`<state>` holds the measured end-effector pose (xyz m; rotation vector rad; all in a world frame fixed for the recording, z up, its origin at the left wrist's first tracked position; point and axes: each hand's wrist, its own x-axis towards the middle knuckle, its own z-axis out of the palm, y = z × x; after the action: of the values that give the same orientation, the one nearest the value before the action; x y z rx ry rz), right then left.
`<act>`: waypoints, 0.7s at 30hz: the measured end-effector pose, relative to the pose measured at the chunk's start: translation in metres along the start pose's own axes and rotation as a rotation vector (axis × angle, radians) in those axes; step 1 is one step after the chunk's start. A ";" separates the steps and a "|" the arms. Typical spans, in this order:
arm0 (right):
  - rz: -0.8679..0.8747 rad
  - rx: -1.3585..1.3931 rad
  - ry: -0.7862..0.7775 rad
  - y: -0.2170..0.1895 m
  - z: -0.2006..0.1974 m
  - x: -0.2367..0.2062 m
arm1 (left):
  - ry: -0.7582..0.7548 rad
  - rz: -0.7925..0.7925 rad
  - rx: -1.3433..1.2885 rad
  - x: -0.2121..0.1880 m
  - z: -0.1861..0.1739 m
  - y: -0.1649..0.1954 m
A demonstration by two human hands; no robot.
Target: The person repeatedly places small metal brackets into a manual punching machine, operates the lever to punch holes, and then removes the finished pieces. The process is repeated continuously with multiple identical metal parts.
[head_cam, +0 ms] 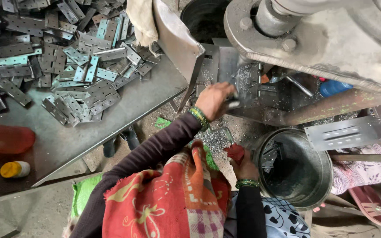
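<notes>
Workshop floor strewn with metal shavings. Grey desk (124,119) at left, heaped with perforated metal hinge plates (73,57). Left hand (214,100) far, at press machine (261,88), grip clenched on small metal piece (233,104). Right hand (244,168) near, grip closed on red cloth (235,152), just beside steel bucket (316,169) holding more plates. Yellow-capped bottle (15,169) near left.
</notes>
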<state>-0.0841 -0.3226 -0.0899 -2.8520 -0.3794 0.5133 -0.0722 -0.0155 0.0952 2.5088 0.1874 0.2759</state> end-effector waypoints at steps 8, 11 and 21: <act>-0.045 -0.004 0.034 0.003 0.002 -0.001 | -0.118 0.006 0.439 0.004 0.019 0.034; -0.071 0.036 0.067 0.004 0.004 -0.005 | -0.118 0.026 0.287 -0.006 0.034 0.020; 0.036 -0.191 -0.234 -0.045 -0.106 -0.011 | -0.271 -0.198 0.332 0.004 0.015 -0.011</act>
<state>-0.0647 -0.3007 0.0225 -2.9930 -0.4395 0.8658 -0.0658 -0.0144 0.0773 2.7931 0.3954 -0.1909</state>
